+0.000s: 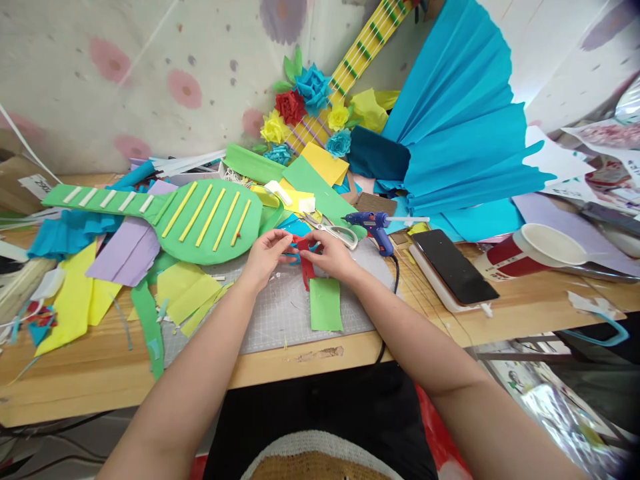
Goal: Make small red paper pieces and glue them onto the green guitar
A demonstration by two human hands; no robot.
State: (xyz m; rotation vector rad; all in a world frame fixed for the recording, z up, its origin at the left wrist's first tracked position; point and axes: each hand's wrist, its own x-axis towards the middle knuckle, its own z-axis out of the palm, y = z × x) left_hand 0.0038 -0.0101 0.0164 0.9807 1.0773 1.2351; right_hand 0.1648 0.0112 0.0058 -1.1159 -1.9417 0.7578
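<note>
Above the grey cutting mat [270, 327], my left hand [270, 255] and my right hand [327, 253] are close together, fingers pinched on a strip of red crepe paper [306, 265]. The strip hangs down between them. Some blue paper shows behind my fingertips. Below the red strip lies a green paper rectangle [325, 305]. Scissors [337, 232] rest just beyond my right hand. A blue glue gun [376, 227] with a white glue stick lies to their right. Left of my hands is a green paper lute shape [210, 220] with yellow strips on it.
A phone [453, 267] lies on a white box, beside a paper cup [530, 250]. At the back stand paper flowers [314, 90] on a yellow stringed instrument shape [373, 40] and a large blue pleated paper fan [465, 127]. Yellow and purple paper scraps [125, 250] cover the left side.
</note>
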